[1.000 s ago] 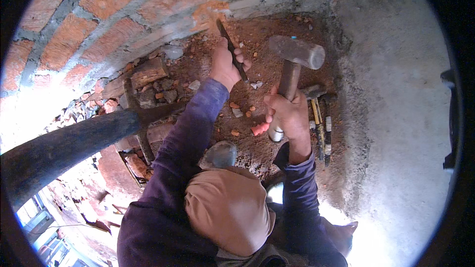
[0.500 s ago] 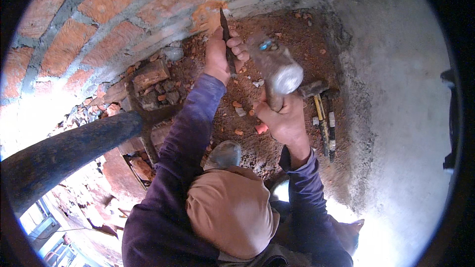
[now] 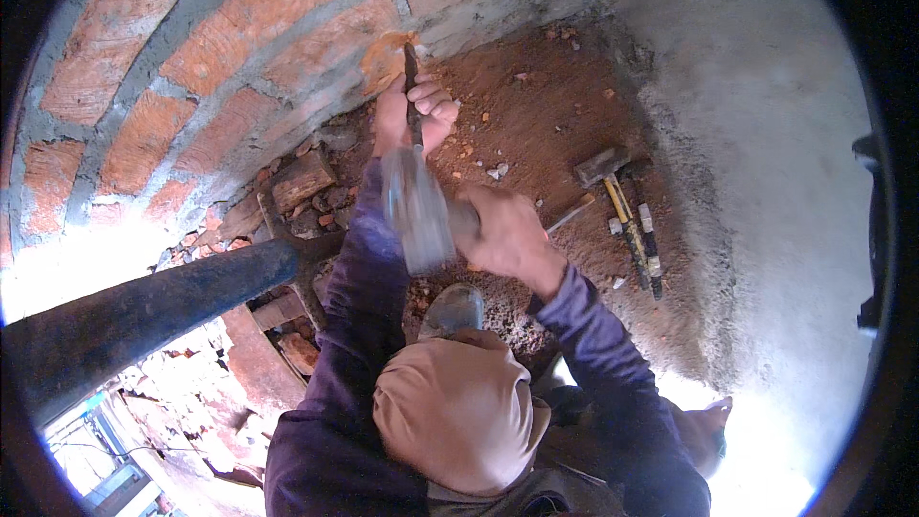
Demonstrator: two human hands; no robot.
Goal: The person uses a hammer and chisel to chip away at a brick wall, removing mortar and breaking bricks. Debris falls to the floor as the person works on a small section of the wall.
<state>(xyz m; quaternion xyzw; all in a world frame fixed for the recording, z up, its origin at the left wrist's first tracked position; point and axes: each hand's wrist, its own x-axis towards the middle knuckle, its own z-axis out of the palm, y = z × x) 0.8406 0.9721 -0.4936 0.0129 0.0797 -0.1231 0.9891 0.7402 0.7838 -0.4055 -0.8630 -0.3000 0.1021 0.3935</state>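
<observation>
My left hand (image 3: pixel 418 117) is closed around a dark metal chisel (image 3: pixel 412 81), its tip against the orange chipped patch at the foot of the brick wall (image 3: pixel 306 57). The chisel stands tilted, with its butt end toward me. My right hand (image 3: pixel 512 237) grips a hammer (image 3: pixel 418 220) near its head. Motion smears the hammer head, which is close by the chisel's butt end and in front of my left sleeve. Whether the two touch, I cannot tell.
Another hammer (image 3: pixel 620 201) with a yellow and black handle lies on the dirt floor at right, beside a dark rod with white bands (image 3: pixel 650 244). A grey plastered wall (image 3: pixel 766 163) rises beyond. A thick dark handle (image 3: pixel 153 302) crosses at left, over rubble and broken bricks.
The hammer has swung left and toward the chisel's butt end, my right hand moving left with it. My left hand still holds the chisel at the patch. The view has shifted slightly.
</observation>
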